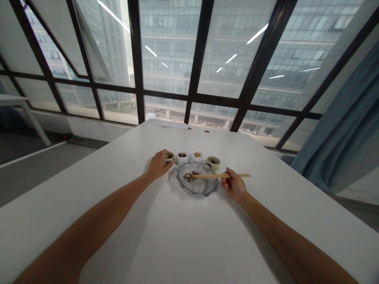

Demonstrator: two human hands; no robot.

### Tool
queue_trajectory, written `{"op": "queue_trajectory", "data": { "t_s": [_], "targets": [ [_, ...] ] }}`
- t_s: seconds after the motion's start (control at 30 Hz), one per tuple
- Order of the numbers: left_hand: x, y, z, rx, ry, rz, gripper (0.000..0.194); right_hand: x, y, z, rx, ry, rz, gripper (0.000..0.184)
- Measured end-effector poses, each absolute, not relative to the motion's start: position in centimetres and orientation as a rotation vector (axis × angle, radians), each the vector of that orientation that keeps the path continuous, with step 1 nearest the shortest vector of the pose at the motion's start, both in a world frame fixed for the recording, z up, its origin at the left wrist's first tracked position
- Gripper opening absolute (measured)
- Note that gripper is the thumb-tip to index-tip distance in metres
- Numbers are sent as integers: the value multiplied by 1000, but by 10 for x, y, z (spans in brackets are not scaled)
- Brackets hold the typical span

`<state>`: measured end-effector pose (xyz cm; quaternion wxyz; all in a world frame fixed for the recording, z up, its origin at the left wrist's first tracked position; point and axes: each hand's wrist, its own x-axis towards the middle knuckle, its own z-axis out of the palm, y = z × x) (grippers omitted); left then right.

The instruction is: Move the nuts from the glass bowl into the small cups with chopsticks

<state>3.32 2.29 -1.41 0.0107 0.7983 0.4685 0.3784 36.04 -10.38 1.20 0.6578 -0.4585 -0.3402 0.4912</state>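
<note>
White table [177,240], scalloped glass bowl [204,188], left hand [158,165] clasping printed cup [169,159], right hand [235,185] pinching chopsticks [211,176]

The left hand [158,165] was noted just left of the glass bowl [201,188], fingers curved and thumb angled toward that bowl. The right hand [234,185] was observed just right of the bowl, fingers folded in a grip, thumb uppermost. The left forearm [114,207] and right forearm [275,225] were found bare, extended from the bowl's near side.
</note>
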Motion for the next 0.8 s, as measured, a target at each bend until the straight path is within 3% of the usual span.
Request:
{"op": "queue_trajectory", "data": {
  "t_s": [0.2,0.37,0.57,0.8],
  "targets": [
    [33,21,-13,2498,1482,1156,56,362,-101,8,-1034,-689,931,37],
    [43,23,5,2585,1475,1151,58,351,-99,20,-1005,-833,741,50],
    [70,42,31,2702,1443,869,62,318,-84,48,-1016,-1053,520,57],
    [79,52,29,2653,1480,760,59,295,-55,63,-1008,-1168,565,63]
  ]
}}
